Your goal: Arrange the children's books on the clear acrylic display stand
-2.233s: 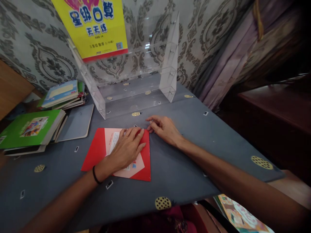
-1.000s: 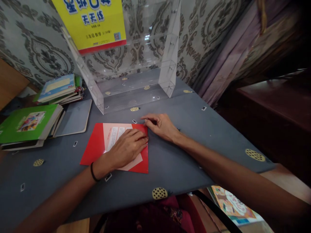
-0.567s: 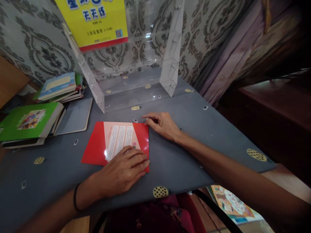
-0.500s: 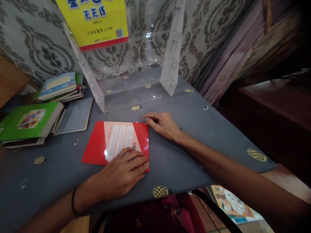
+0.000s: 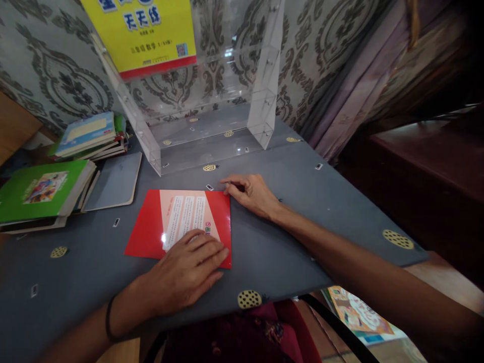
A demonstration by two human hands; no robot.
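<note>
A glossy red booklet (image 5: 141,227) with a pale pink panel of printed text lies flat on the desk in front of me. My left hand (image 5: 191,269), with a dark band at the wrist, rests palm down across its lower right part, fingers stretched out. At the booklet's upper right corner is my right hand (image 5: 249,194). Its thumb and index fingertips come together around that corner, while the other fingers curl under, partly hidden.
A clear acrylic rack (image 5: 260,111) holding a yellow workbook (image 5: 151,40) stands at the back. Stacked books (image 5: 41,189) and a grey notebook (image 5: 113,181) lie left. The grey desk cloth (image 5: 287,242) has pineapple prints. Below the desk's right edge is a colourful book (image 5: 359,312).
The view has shifted very slightly. Both hands and the red booklet keep nearly the same places, with the left hand drawn back a touch toward the lower left.
</note>
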